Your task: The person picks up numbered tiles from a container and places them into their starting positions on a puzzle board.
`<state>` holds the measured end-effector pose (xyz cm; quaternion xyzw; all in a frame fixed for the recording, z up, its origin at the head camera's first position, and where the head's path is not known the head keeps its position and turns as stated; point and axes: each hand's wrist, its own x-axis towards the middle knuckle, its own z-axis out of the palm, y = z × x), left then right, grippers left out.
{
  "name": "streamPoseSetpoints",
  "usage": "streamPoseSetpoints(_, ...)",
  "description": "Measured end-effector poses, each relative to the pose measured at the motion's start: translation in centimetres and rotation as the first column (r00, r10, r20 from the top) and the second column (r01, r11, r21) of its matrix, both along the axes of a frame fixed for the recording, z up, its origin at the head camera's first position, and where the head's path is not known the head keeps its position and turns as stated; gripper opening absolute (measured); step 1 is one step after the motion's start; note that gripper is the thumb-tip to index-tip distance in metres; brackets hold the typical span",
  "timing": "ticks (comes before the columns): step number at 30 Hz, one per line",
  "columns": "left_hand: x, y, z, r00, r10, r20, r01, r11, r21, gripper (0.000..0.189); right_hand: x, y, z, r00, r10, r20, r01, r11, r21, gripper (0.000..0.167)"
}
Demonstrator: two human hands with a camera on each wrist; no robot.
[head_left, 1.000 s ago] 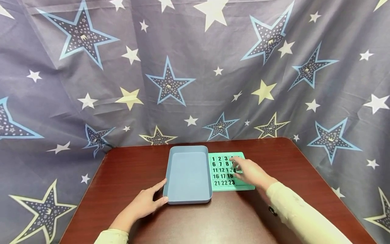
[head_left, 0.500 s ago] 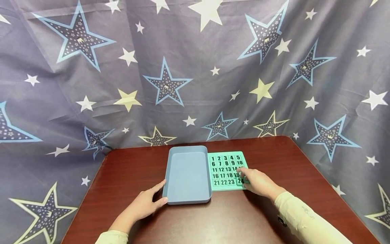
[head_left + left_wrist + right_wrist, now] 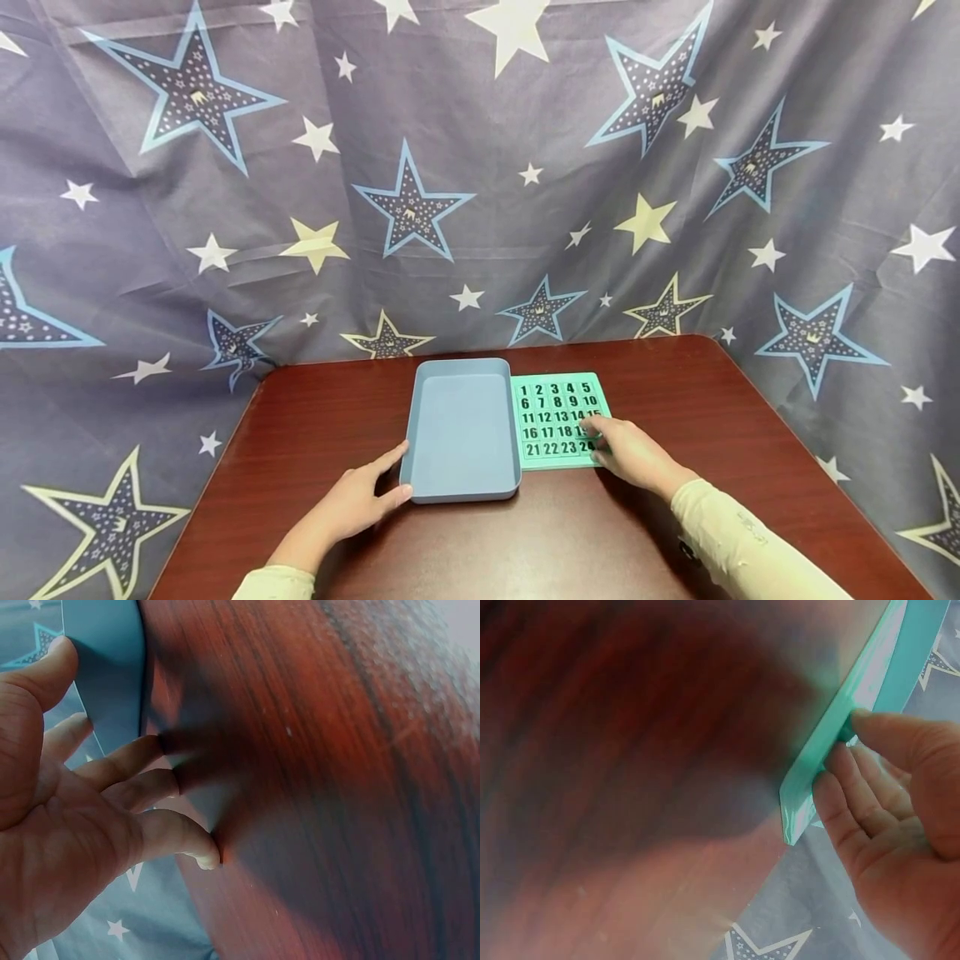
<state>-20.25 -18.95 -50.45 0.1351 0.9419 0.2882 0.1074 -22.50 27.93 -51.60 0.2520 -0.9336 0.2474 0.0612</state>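
Observation:
A mint-green number board (image 3: 558,464) lies on the table, its black-numbered tiles set in rows. My right hand (image 3: 633,454) is over its near right corner and pinches the number 24 tile (image 3: 586,447) in the bottom row. From the right wrist, the thumb touches a small dark green piece (image 3: 848,732) at the board's edge; the hand hides part of that corner. Left of the board stands a shallow blue-grey tray (image 3: 462,437). My left hand (image 3: 354,502) rests on the tray's left side with thumb and fingers extended; the left wrist view shows its fingers spread beside the tray wall (image 3: 112,667).
The reddish-brown wooden table (image 3: 480,558) carries the tray and board side by side. A grey curtain with stars (image 3: 480,167) hangs behind the table and down both sides.
My right hand has come down and nearer, carrying the number 24 tile from above the board to the bottom row, then shifted it slightly left beside 23. The left hand stays at the tray.

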Motion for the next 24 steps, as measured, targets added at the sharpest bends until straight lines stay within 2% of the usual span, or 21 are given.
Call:
streamPoseSetpoints(8, -0.1, 0.1, 0.0, 1.000, -0.006, -0.011, 0.006, 1.000, -0.005, 0.076, 0.1, -0.6, -0.5, 0.997, -0.050, -0.055, 0.050, 0.999, 0.006, 0.032)
streamPoseSetpoints(14, -0.2, 0.2, -0.1, 1.000, -0.009, -0.011, 0.009, 1.000, -0.004, 0.076, 0.5, -0.5, -0.3, 0.996, -0.089, -0.012, 0.089, 0.996, -0.001, 0.031)
streamPoseSetpoints(19, -0.3, 0.1, 0.0, 1.000, -0.003, -0.004, 0.003, 1.000, -0.011, 0.076, 1.0, 0.2, -0.4, 0.993, -0.121, -0.012, 0.121, 0.993, -0.010, 0.033)
streamPoseSetpoints(24, -0.3, 0.0, 0.0, 1.000, -0.010, -0.016, 0.009, 1.000, -0.021, 0.076, 1.6, 1.6, -0.7, 0.988, -0.143, -0.049, 0.142, 0.990, -0.017, 0.032)
